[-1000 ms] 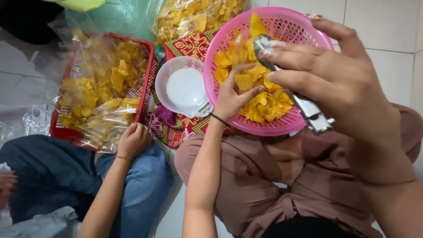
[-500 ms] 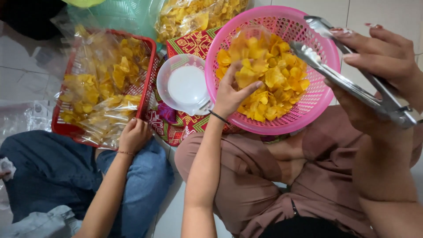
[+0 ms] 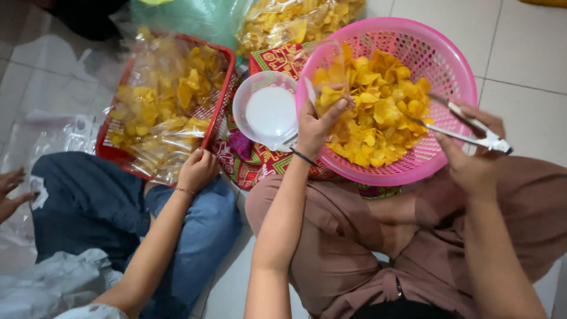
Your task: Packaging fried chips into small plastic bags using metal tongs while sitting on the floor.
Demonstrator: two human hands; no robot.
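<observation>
My right hand (image 3: pixel 472 159) has dropped low and nearer me, swinging the tongs (image 3: pixel 466 125) down to the basket's (image 3: pixel 449 65) right rim. Its fingers grip them; their long axis runs left into the chips (image 3: pixel 372 112). My left hand (image 3: pixel 316 121) pinches a clear bag (image 3: pixel 322 65) upright at the basket's left edge, chips just right of it.
</observation>
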